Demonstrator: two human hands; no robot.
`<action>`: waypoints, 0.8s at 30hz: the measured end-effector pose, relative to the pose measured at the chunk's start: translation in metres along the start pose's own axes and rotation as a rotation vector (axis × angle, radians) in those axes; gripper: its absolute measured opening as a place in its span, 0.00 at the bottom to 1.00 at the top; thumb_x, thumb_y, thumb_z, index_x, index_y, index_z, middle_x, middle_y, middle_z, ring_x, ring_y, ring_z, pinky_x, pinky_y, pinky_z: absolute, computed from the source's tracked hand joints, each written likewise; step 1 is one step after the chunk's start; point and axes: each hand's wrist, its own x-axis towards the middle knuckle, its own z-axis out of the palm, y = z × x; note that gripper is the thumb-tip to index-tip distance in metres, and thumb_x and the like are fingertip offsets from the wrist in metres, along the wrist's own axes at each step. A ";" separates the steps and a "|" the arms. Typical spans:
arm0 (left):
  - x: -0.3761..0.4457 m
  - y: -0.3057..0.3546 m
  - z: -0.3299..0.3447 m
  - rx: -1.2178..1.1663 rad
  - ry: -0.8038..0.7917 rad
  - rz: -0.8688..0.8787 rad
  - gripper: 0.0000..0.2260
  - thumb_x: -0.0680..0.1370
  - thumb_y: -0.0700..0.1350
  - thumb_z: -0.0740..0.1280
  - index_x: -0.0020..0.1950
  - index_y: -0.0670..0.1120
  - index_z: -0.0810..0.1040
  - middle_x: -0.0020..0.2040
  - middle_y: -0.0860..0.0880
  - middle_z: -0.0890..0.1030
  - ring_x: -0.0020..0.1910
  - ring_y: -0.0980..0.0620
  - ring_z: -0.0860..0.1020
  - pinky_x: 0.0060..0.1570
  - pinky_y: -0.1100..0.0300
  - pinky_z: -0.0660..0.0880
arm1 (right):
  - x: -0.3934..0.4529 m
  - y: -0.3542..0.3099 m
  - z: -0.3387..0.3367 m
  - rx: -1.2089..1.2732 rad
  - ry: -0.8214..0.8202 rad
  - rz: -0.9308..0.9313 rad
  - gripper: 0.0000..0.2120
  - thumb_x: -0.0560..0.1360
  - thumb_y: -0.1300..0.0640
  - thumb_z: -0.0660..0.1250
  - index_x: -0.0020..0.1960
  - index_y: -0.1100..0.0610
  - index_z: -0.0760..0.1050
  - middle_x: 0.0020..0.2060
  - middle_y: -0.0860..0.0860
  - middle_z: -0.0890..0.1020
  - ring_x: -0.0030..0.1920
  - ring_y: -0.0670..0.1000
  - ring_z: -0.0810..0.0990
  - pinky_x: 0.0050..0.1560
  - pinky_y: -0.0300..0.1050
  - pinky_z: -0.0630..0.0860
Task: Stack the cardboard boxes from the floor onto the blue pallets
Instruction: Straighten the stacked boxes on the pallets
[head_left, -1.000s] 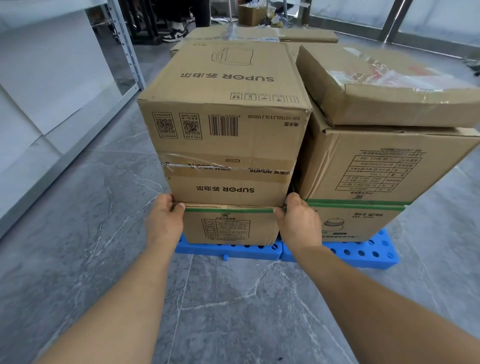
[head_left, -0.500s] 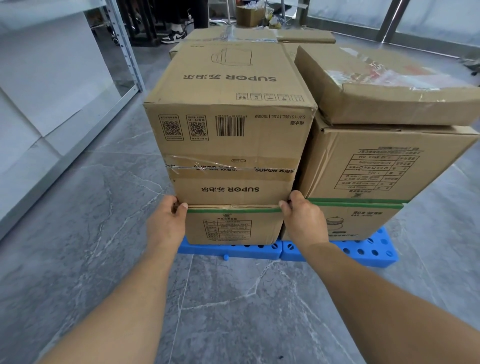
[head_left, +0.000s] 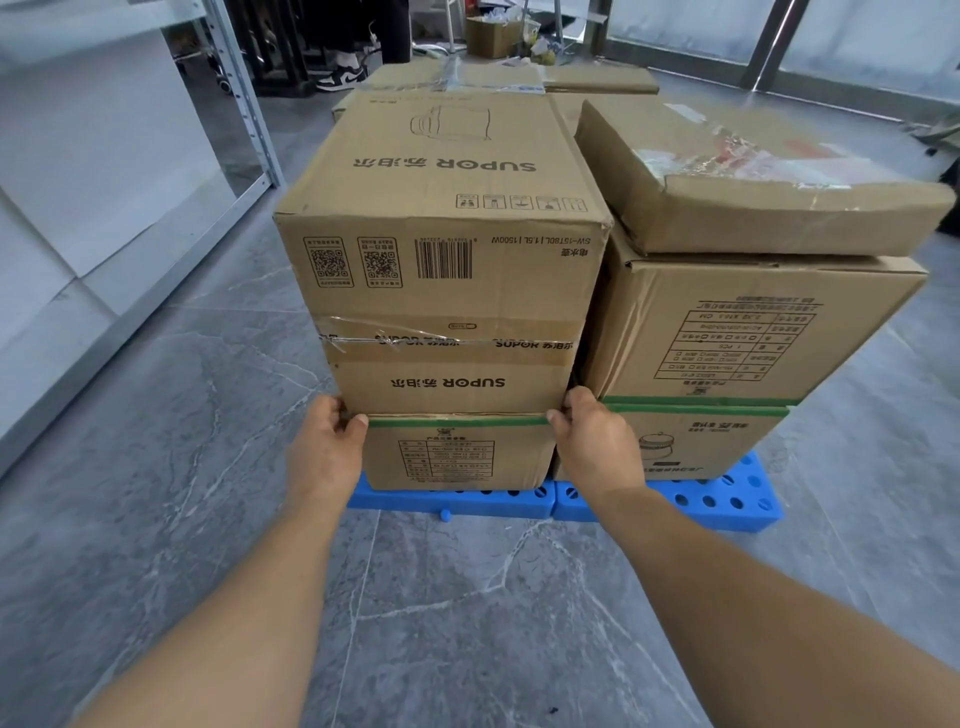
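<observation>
Two stacks of cardboard boxes stand on the blue pallets (head_left: 727, 501). In the left stack a large SUPOR box (head_left: 441, 208) lies on a second SUPOR box (head_left: 447, 382), which rests on a green-taped box (head_left: 457, 452). My left hand (head_left: 327, 441) grips the lower left corner of the second SUPOR box, at the seam with the green-taped box. At the lower right corner my right hand (head_left: 597, 441) grips the same box. The right stack is a flat taped box (head_left: 753, 192) on a labelled box (head_left: 743, 332) on another green-taped box (head_left: 691, 441).
More flat boxes (head_left: 467, 78) lie behind the stacks. A metal shelf frame (head_left: 244, 98) and white panels run along the left. A person's black-and-white shoes (head_left: 343, 75) show at the back. Grey marble floor (head_left: 467, 597) surrounds the pallets.
Both hands stay at the lower corners of the second SUPOR box. The view has shifted slightly; the stacks look unmoved.
</observation>
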 end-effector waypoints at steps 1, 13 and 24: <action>-0.005 0.001 0.001 -0.041 0.001 -0.029 0.13 0.78 0.44 0.63 0.62 0.46 0.70 0.57 0.49 0.78 0.51 0.48 0.76 0.45 0.58 0.69 | -0.002 0.000 -0.001 -0.002 -0.005 0.004 0.10 0.79 0.53 0.59 0.55 0.59 0.70 0.43 0.54 0.80 0.46 0.59 0.80 0.37 0.45 0.71; -0.073 0.053 0.049 0.202 -0.143 0.039 0.10 0.79 0.49 0.61 0.54 0.46 0.77 0.50 0.47 0.81 0.44 0.49 0.75 0.39 0.60 0.66 | -0.038 0.066 -0.056 -0.142 0.003 0.140 0.09 0.78 0.55 0.58 0.52 0.60 0.69 0.47 0.56 0.78 0.42 0.57 0.75 0.36 0.45 0.65; -0.127 0.126 0.127 0.012 -0.179 0.141 0.17 0.81 0.45 0.58 0.69 0.47 0.69 0.63 0.49 0.77 0.61 0.51 0.75 0.55 0.65 0.65 | -0.008 0.153 -0.104 0.101 0.157 0.367 0.11 0.77 0.56 0.54 0.46 0.61 0.72 0.45 0.56 0.77 0.41 0.56 0.75 0.39 0.48 0.73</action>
